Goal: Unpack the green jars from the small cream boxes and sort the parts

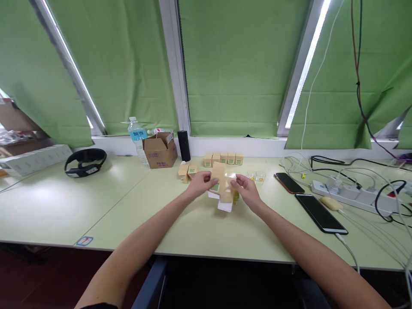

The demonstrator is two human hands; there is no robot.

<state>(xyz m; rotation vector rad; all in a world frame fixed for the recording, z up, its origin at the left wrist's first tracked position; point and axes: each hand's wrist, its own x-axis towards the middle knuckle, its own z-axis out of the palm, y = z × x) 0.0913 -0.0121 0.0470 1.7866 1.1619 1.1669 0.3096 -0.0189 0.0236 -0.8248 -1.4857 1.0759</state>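
Observation:
A tan carton (pixel 225 189), partly unfolded with white flaps hanging at its lower end, is held up over the table between my two hands. My left hand (pixel 202 183) pinches its left side, near a green patch. On its right side, the thumb and fingers of my right hand (pixel 247 189) are closed on the card. Something yellow-green (pixel 236 197) shows partly behind the carton; its kind is hidden. Just past my left hand stand a few small tan boxes (pixel 183 170). Beyond my right hand are small clear cups (pixel 260 176) with yellowish contents.
Several small boxes (pixel 223 159) line the back of the table. A cardboard box (pixel 160 151), water bottle (pixel 137 136) and black cylinder (pixel 183 146) stand back left, a black headset (pixel 85 163) farther left. Right are phones (pixel 321 213), a power strip (pixel 350 195) and loose cables.

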